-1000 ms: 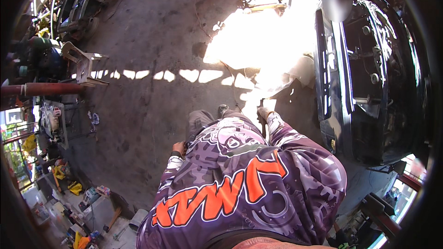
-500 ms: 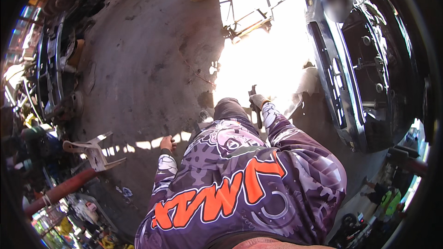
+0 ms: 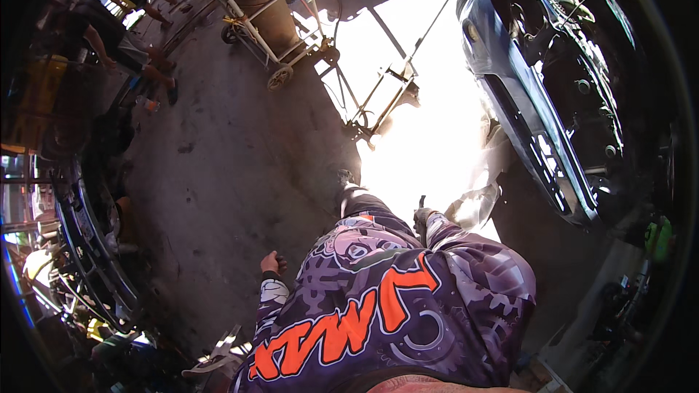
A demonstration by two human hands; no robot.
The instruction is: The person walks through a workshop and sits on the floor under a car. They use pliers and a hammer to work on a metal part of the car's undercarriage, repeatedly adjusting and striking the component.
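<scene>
Concrete workshop floor (image 3: 218, 175) lies partly in glaring sunlight, with a dark car (image 3: 553, 102) at right and a wheeled cart (image 3: 273, 22) ahead. Left hand (image 3: 269, 262) hangs loosely curled, holding nothing. Right hand (image 3: 422, 218) grips a small dark tool (image 3: 421, 202) beside the thigh.

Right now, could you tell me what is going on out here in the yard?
A person in a purple patterned jersey is walking across a concrete yard floor, seen from above. The right hand grips a small dark tool, too small to identify, while the left hand hangs loosely closed at the side and seems empty. A dark car with its engine bay open stands on the right, a wheeled metal cart lies ahead, and other people are at the upper left.
</scene>
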